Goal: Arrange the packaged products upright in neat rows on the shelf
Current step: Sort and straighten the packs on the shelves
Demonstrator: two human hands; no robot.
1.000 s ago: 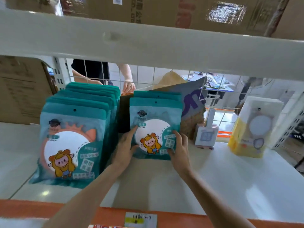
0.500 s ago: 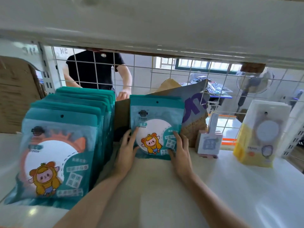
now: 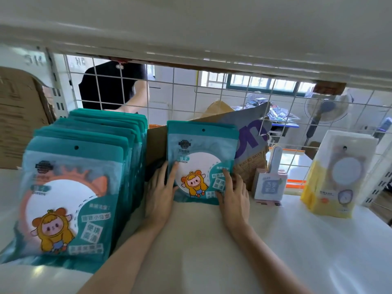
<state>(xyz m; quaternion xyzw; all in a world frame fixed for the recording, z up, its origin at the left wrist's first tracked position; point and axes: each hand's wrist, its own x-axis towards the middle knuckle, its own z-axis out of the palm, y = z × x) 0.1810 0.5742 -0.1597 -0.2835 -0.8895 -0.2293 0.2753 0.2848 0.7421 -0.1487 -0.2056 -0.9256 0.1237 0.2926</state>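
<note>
A long row of teal mirror packs (image 3: pixel 70 200) stands upright on the left of the white shelf (image 3: pixel 212 240), running back toward the wire grid. A short second stack of the same teal packs (image 3: pixel 201 153) stands in the middle, leaning on a cardboard piece. My left hand (image 3: pixel 160 192) presses the stack's lower left edge, thumb on the front pack. My right hand (image 3: pixel 234 194) grips the lower right corner, fingers spread over the front.
Behind the middle stack leans a brown and grey cardboard piece (image 3: pixel 252 139). A pink handled pack (image 3: pixel 270 183) and a yellow-white pack stack (image 3: pixel 337 177) stand to the right. A person in black (image 3: pixel 110 85) is beyond the wire grid (image 3: pixel 233 102). The upper shelf (image 3: pixel 191 28) hangs low.
The camera has moved closer and lower into the shelf. Both hands stay on the middle teal stack, which now stands slightly more upright.
</note>
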